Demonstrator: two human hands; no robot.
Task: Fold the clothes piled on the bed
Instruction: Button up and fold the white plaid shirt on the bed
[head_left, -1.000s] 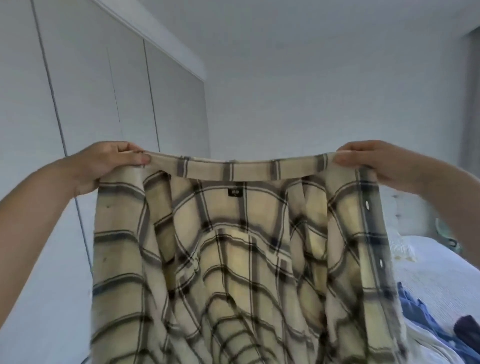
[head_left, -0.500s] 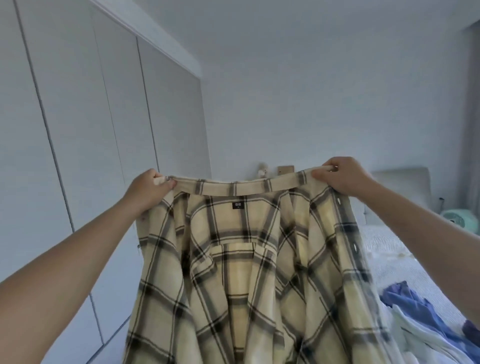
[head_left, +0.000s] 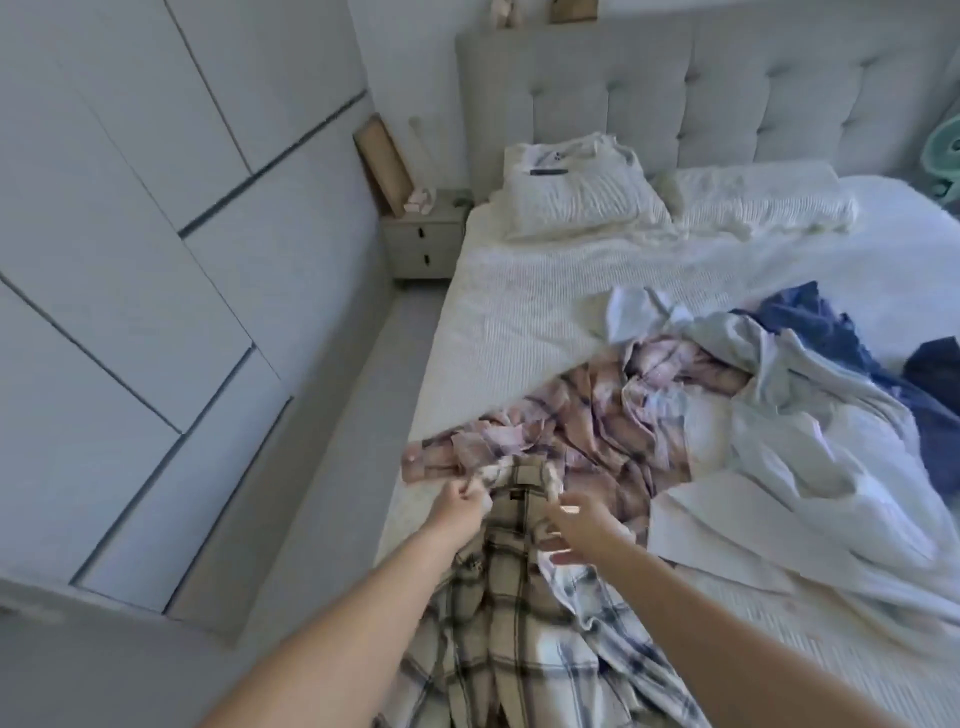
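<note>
Bed (head_left: 519, 291) w/ clothes pile (head_left: 727, 415); left hand (head_left: 460, 506) pinches plaid shirt (head_left: 519, 597).

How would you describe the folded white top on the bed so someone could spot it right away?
Start at the grey tufted headboard and drop to the pillows. On the pillow nearest the nightstand lies the folded white top, flat and squared. Unlike the crumpled clothes pile further down the bed, it is neatly folded and has a small dark strip on it.
</note>
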